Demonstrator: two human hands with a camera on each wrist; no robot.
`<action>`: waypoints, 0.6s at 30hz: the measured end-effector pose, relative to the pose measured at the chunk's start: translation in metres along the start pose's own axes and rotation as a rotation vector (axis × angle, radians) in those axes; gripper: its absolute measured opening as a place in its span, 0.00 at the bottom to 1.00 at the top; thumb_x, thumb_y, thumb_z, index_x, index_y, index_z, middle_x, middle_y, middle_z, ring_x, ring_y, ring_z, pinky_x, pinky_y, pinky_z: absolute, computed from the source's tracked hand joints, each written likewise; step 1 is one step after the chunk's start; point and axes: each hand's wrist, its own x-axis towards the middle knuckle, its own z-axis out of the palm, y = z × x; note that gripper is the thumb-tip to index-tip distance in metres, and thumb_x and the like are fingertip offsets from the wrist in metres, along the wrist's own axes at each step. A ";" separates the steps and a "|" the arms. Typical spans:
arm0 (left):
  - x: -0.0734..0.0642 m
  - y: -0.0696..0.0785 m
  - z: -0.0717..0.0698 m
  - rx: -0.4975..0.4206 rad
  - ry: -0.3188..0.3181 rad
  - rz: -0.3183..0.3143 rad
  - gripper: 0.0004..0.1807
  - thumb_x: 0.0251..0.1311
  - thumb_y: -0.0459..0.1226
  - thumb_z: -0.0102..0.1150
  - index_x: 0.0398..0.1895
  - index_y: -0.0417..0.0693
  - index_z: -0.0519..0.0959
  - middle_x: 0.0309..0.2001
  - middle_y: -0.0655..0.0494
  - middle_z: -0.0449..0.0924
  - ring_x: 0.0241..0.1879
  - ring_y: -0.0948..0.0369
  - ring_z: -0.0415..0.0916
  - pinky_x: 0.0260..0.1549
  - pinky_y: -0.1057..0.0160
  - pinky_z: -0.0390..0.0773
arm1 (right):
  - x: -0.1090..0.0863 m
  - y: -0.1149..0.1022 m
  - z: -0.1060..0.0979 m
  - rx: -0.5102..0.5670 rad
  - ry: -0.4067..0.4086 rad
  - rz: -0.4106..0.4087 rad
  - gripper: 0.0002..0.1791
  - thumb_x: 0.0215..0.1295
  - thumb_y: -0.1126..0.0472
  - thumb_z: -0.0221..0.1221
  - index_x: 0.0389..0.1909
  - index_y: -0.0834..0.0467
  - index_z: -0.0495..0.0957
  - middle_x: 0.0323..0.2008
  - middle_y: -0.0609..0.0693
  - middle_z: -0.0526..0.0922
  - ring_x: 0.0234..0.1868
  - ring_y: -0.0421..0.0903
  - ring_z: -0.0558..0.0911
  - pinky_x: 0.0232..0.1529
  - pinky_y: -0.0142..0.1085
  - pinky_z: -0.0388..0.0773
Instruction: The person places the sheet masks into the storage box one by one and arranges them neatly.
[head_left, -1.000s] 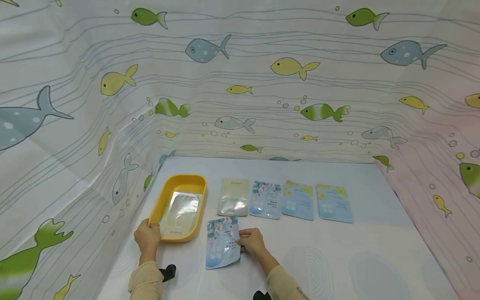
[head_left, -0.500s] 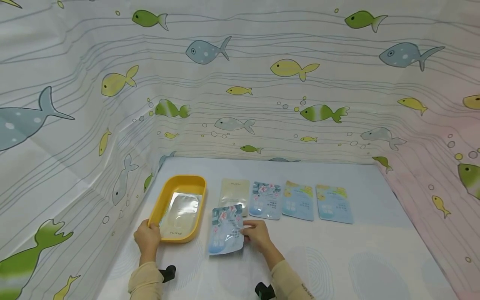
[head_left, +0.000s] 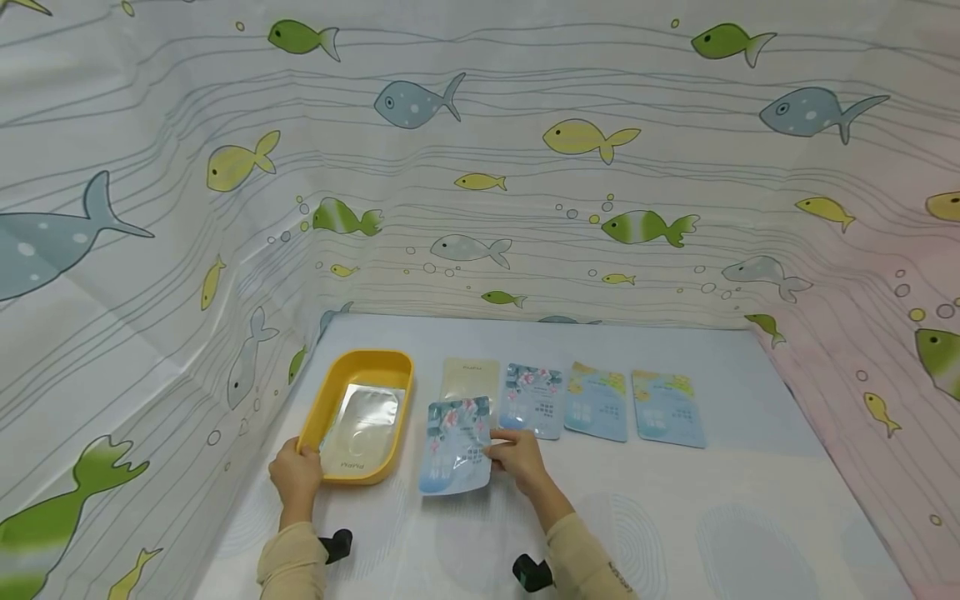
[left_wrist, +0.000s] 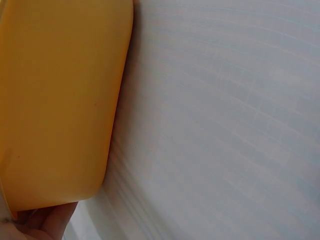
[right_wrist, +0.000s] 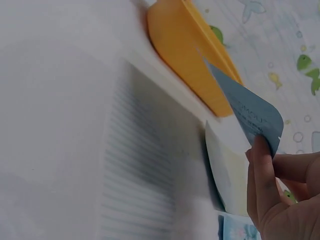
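My right hand [head_left: 519, 458] pinches the right edge of a blue face mask packet [head_left: 456, 446] with pink flowers. In the right wrist view the packet [right_wrist: 252, 112] is raised above the table, its shadow below it. It overlaps the lower part of a cream packet [head_left: 471, 377] in the head view. My left hand [head_left: 296, 475] grips the near left corner of a yellow tray [head_left: 309, 423], thumb at the rim and fingers under it in the left wrist view. A shiny silver and cream packet [head_left: 363, 425] lies inside the tray.
Right of the cream packet, a flowered blue packet [head_left: 531, 400] and two blue packets with yellow tops, one [head_left: 596, 402] beside the other [head_left: 667, 408], lie in a row. A fish-patterned curtain [head_left: 525, 192] surrounds the white table [head_left: 720, 508] at the back and sides.
My right hand has moved the flowered packet away from me and slightly right, until it overlaps the cream packet in view. The left hand and tray have stayed in place.
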 end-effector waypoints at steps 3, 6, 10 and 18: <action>0.000 0.000 0.000 -0.002 -0.008 -0.007 0.18 0.61 0.27 0.38 0.50 0.21 0.69 0.44 0.23 0.73 0.45 0.31 0.69 0.47 0.38 0.67 | 0.001 -0.003 0.001 0.012 -0.003 -0.015 0.22 0.53 0.74 0.59 0.51 0.75 0.73 0.36 0.65 0.84 0.27 0.45 0.85 0.36 0.41 0.81; 0.000 0.000 0.000 -0.002 -0.007 -0.007 0.18 0.61 0.27 0.38 0.49 0.21 0.69 0.43 0.23 0.73 0.45 0.31 0.69 0.47 0.38 0.67 | 0.002 -0.005 0.003 0.020 -0.003 -0.015 0.22 0.53 0.74 0.59 0.51 0.74 0.73 0.36 0.65 0.84 0.28 0.45 0.85 0.37 0.42 0.81; 0.000 0.001 0.001 -0.005 -0.003 -0.012 0.17 0.62 0.27 0.39 0.49 0.21 0.69 0.43 0.23 0.73 0.45 0.32 0.70 0.47 0.38 0.68 | 0.004 -0.009 0.005 0.021 -0.002 -0.015 0.22 0.53 0.74 0.60 0.51 0.74 0.74 0.35 0.63 0.84 0.28 0.43 0.84 0.36 0.39 0.82; 0.000 0.002 0.000 -0.001 -0.009 -0.026 0.18 0.63 0.27 0.38 0.50 0.21 0.69 0.44 0.23 0.73 0.46 0.32 0.70 0.47 0.39 0.69 | 0.008 -0.014 0.008 0.017 -0.014 -0.023 0.20 0.54 0.73 0.60 0.51 0.72 0.75 0.37 0.62 0.84 0.29 0.43 0.84 0.34 0.36 0.82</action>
